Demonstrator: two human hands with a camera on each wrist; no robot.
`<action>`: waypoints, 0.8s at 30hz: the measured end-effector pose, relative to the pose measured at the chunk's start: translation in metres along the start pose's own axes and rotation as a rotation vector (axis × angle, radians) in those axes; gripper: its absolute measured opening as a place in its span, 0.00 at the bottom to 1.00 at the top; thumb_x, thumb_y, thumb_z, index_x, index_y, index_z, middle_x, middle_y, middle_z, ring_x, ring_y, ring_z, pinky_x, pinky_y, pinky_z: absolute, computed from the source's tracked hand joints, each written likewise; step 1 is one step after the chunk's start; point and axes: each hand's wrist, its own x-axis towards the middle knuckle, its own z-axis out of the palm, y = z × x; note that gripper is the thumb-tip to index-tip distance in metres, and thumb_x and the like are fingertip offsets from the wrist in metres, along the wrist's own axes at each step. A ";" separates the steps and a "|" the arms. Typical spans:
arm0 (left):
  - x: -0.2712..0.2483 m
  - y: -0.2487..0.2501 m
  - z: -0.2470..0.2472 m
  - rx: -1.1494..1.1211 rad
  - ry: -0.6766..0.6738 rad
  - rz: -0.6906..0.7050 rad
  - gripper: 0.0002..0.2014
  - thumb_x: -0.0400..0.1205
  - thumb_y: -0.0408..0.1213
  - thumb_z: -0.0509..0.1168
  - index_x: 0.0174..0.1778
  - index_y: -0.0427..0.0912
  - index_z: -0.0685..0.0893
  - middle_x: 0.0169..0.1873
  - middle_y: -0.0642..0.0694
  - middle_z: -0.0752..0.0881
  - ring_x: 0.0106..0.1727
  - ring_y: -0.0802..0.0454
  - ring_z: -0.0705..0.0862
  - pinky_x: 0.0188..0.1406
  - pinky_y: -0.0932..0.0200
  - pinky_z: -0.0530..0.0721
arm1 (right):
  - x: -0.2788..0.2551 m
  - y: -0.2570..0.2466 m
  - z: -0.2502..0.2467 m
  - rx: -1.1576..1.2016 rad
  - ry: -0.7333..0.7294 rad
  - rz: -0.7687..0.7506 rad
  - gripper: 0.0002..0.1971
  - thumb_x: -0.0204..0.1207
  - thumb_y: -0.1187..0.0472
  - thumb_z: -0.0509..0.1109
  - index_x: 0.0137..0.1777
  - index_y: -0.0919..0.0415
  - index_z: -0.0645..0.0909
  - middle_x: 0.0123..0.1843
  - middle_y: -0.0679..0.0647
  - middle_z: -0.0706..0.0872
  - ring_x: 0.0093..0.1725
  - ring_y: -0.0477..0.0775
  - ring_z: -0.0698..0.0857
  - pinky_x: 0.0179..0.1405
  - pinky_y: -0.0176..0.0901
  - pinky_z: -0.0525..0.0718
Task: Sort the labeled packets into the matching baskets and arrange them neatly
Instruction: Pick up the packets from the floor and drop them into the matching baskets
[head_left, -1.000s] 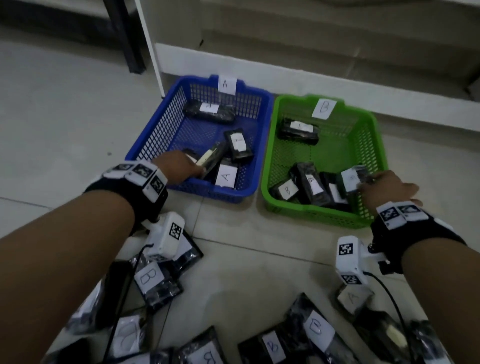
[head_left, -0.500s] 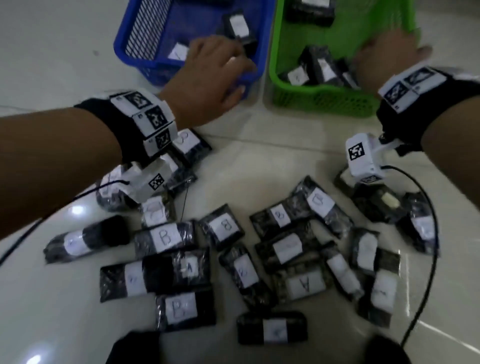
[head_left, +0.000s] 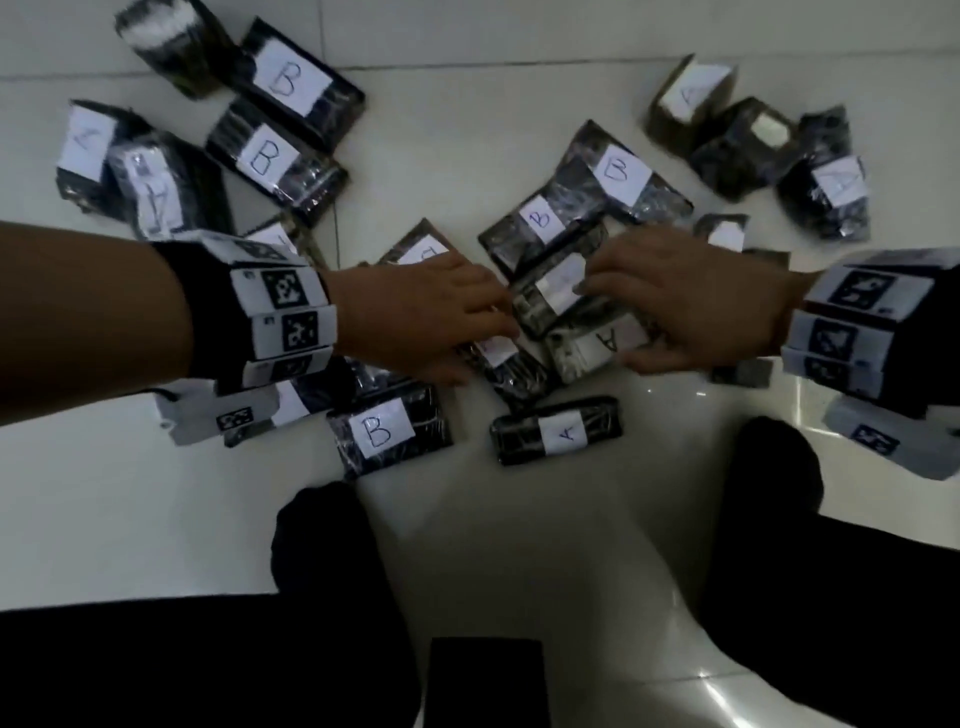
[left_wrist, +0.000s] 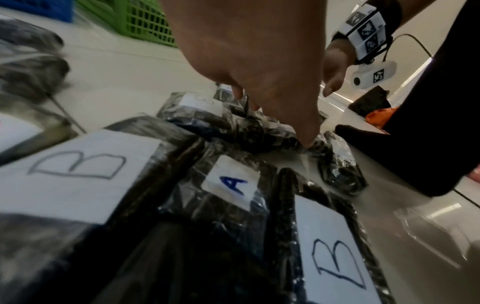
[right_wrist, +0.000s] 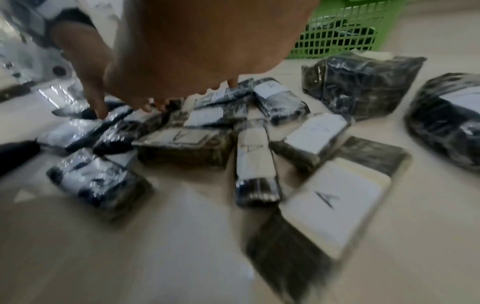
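Black plastic-wrapped packets with white paper labels lie scattered on the pale tiled floor (head_left: 156, 519). At the far left, two packets marked B (head_left: 293, 85) (head_left: 270, 161) lie side by side, with another packet (head_left: 156, 192) marked A just left of them. Nearer, a B packet (head_left: 387, 436) lies flat just beyond the person's left knee (head_left: 322, 525).

The left hand (head_left: 415, 317) reaches in from the left over the middle of the pile, fingers stretched forward and slightly spread. In the left wrist view its fingertips (left_wrist: 309, 142) press down on a crinkled packet; whether the hand has hold of anything cannot be told. An A packet (left_wrist: 231, 185) and a B packet (left_wrist: 335, 261) lie close under that wrist.

In the centre, a small A packet (head_left: 558, 428) lies alone at the near side. The right hand (head_left: 691, 306) comes in from the right, fingers loosely extended over a packet marked A (head_left: 597, 345) and touching the blank-looking packet (head_left: 556, 288) beside it; no closed grip shows. Beyond the hands lie two overlapping B packets (head_left: 540, 223) (head_left: 621, 174).

At the far right, three more packets cluster, two marked A (head_left: 691, 101) (head_left: 831, 187). The green basket (right_wrist: 335, 35) stands beyond the pile in the right wrist view, with dark packets inside.
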 end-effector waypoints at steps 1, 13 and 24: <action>0.002 0.001 0.001 0.016 -0.025 0.022 0.31 0.76 0.58 0.65 0.69 0.44 0.71 0.64 0.39 0.78 0.62 0.39 0.78 0.61 0.45 0.77 | -0.008 -0.002 0.005 -0.003 -0.029 -0.020 0.34 0.75 0.37 0.58 0.70 0.65 0.72 0.65 0.66 0.78 0.64 0.65 0.75 0.63 0.58 0.74; 0.009 -0.005 0.002 0.013 -0.013 -0.086 0.33 0.69 0.44 0.75 0.69 0.39 0.73 0.59 0.42 0.81 0.58 0.45 0.79 0.57 0.50 0.72 | 0.005 -0.009 0.017 -0.154 -0.169 0.091 0.40 0.52 0.48 0.78 0.65 0.66 0.77 0.55 0.62 0.82 0.56 0.65 0.79 0.52 0.55 0.78; -0.019 -0.036 -0.046 -0.271 0.280 -0.440 0.25 0.75 0.45 0.70 0.62 0.38 0.69 0.55 0.41 0.76 0.48 0.46 0.79 0.45 0.52 0.81 | 0.041 0.020 -0.031 -0.024 -0.045 0.014 0.30 0.61 0.43 0.61 0.54 0.68 0.72 0.49 0.63 0.73 0.31 0.56 0.71 0.29 0.44 0.73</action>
